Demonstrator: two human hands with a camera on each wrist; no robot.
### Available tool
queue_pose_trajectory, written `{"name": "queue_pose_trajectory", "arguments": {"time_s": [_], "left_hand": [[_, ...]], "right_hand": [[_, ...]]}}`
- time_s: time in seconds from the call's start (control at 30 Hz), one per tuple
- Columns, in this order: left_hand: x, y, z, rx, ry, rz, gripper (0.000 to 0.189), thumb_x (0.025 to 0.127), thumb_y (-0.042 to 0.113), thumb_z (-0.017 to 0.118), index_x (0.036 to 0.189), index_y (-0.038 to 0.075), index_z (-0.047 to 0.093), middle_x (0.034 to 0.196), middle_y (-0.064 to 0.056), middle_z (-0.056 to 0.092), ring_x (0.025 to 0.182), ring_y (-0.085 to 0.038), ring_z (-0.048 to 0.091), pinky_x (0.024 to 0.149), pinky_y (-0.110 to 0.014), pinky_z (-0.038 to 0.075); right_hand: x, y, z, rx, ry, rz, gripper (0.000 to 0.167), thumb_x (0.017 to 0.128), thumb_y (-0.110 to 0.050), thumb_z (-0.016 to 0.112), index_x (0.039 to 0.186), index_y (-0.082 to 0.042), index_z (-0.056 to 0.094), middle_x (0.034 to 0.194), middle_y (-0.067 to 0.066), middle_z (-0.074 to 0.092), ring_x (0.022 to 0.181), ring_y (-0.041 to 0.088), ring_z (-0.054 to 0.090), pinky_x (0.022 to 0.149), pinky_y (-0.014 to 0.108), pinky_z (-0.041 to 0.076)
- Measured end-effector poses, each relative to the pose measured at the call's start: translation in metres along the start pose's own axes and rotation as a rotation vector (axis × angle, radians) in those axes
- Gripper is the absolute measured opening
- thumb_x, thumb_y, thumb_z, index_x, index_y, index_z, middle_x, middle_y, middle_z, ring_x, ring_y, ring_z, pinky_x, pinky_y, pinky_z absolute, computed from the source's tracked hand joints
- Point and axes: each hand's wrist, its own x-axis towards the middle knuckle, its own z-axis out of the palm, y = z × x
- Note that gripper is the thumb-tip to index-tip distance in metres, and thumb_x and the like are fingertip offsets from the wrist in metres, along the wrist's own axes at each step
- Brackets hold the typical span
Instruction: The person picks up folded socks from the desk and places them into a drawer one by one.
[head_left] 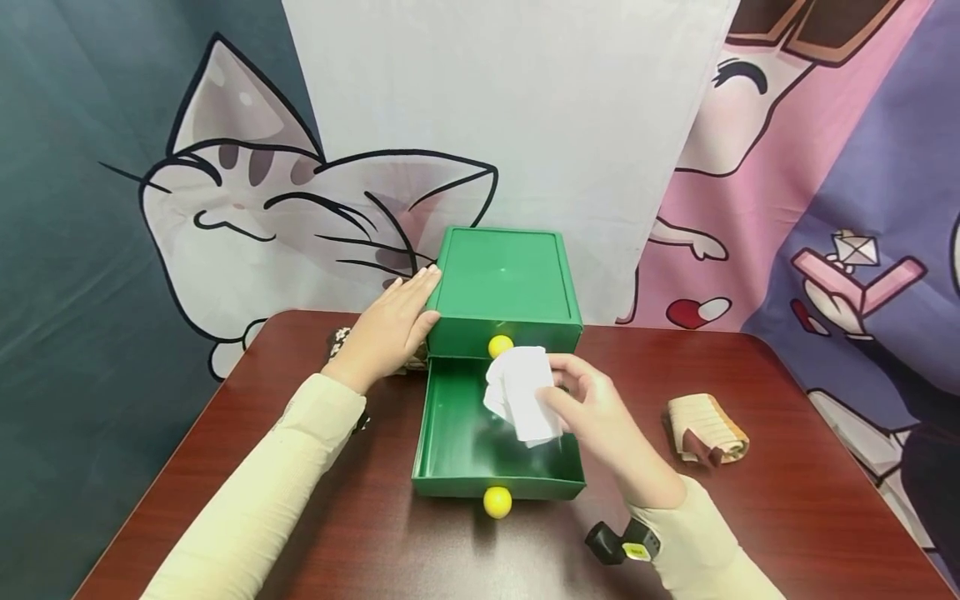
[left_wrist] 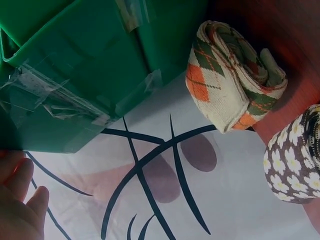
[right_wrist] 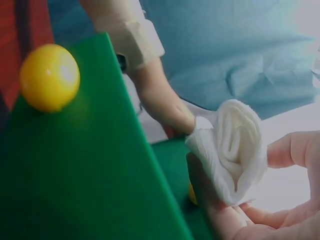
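My right hand [head_left: 596,408] pinches a white folded sock [head_left: 532,396] above the pulled-out lower drawer [head_left: 457,486] of a green cabinet. In the right wrist view the sock [right_wrist: 227,150] shows as a soft ribbed roll between thumb and fingers. My left hand [head_left: 390,329] lies with straight fingers against the upper left side of the green cabinet [head_left: 502,275]. The upper drawer is closed, its yellow knob [head_left: 500,344] partly behind the sock. A second yellow knob [head_left: 497,502] is on the lower drawer's front.
Left of the cabinet are a rolled argyle sock [left_wrist: 220,85] and a dark daisy-patterned rolled sock [left_wrist: 292,167], mostly behind my left arm in the head view. A cream folded sock [head_left: 705,427] lies on the red-brown table [head_left: 757,517] at right. A cartoon-printed curtain [head_left: 562,125] hangs behind.
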Motion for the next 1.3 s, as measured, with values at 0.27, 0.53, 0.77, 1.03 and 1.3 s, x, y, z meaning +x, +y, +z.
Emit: {"name": "queue_pose_trajectory", "arguments": {"time_s": [0.27, 0.53, 0.77, 1.03, 1.3], "left_hand": [[-0.001, 0.000, 0.001, -0.008, 0.004, 0.003, 0.067, 0.111, 0.047, 0.028, 0.157, -0.001, 0.033, 0.161, -0.015, 0.036, 0.149, -0.030, 0.033, 0.124, -0.047, 0.021], [-0.001, 0.000, 0.001, -0.014, 0.009, 0.002, 0.060, 0.110, 0.036, 0.040, 0.157, -0.001, 0.033, 0.161, -0.016, 0.037, 0.149, -0.030, 0.033, 0.124, -0.050, 0.022], [0.000, 0.000, 0.002, -0.021, 0.005, -0.005, 0.062, 0.111, 0.041, 0.035, 0.157, -0.001, 0.032, 0.161, -0.015, 0.035, 0.150, -0.029, 0.031, 0.124, -0.049, 0.021], [-0.002, 0.000, 0.002, -0.040, 0.008, -0.010, 0.070, 0.109, 0.051, 0.027, 0.158, 0.001, 0.031, 0.162, -0.014, 0.034, 0.151, -0.028, 0.030, 0.125, -0.047, 0.019], [-0.002, 0.000, 0.002, -0.046, 0.008, -0.013, 0.072, 0.109, 0.053, 0.024, 0.158, 0.001, 0.031, 0.162, -0.013, 0.034, 0.151, -0.027, 0.029, 0.125, -0.047, 0.019]], "right_hand": [[0.007, 0.007, 0.022, 0.019, -0.080, 0.092, 0.043, 0.095, -0.004, 0.059, 0.136, 0.008, 0.052, 0.103, 0.015, 0.067, 0.079, 0.017, 0.066, 0.068, 0.028, 0.060], [0.011, 0.011, 0.035, -0.073, -0.144, 0.102, 0.048, 0.097, -0.006, 0.063, 0.140, 0.009, 0.049, 0.103, 0.015, 0.066, 0.079, 0.016, 0.068, 0.068, 0.028, 0.059], [0.013, 0.011, 0.041, -0.098, -0.159, 0.201, 0.054, 0.098, -0.006, 0.065, 0.146, 0.007, 0.043, 0.111, 0.018, 0.063, 0.082, 0.019, 0.067, 0.071, 0.033, 0.061], [0.010, 0.014, 0.051, -0.046, -0.249, 0.268, 0.065, 0.096, 0.002, 0.062, 0.152, 0.008, 0.032, 0.119, 0.021, 0.057, 0.091, 0.024, 0.070, 0.081, 0.038, 0.062], [0.009, 0.009, 0.047, -0.215, -0.307, 0.215, 0.061, 0.095, -0.004, 0.064, 0.150, 0.004, 0.041, 0.126, 0.017, 0.061, 0.086, 0.026, 0.072, 0.081, 0.036, 0.061]]}}
